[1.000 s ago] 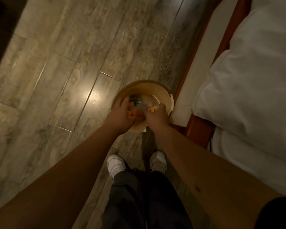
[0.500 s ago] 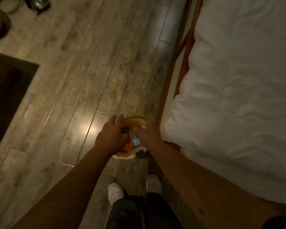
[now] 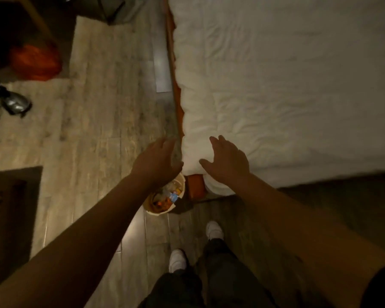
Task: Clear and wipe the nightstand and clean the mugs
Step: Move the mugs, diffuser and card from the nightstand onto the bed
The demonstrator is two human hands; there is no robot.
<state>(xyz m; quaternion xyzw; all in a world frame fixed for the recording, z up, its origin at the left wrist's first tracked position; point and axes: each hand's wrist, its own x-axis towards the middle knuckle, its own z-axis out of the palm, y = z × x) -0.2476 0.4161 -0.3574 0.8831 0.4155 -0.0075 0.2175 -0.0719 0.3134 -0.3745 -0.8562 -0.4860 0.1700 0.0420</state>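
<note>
Fingers (image 3: 216,142) on both sides are loose and spread now, holding nothing. Half a second ago I had both hands down in the little bin (image 3: 165,197), with the bottle and orange wrappers between them; now the left hand (image 3: 156,162) floats above the bin's far rim and the right hand (image 3: 228,163) is up over the near corner of the bed (image 3: 276,85), clear of the duvet as far as I can tell. So the rubbish got dropped: the bin sits on the floor (image 3: 102,112) just left of the bed's orange frame corner, with the wrappers and a blue-labelled bottle lying inside.

My read is that the clearing bit is at least partly done, since that junk presumably came off the nightstand. Neither the nightstand nor the mugs are in view at all, so I can't say what's left on them. View has also swung up and along the bed, which looks to me like turning away from the bin. Next I'd guess it's back for the mugs or a cloth, with both hands free for it.
</note>
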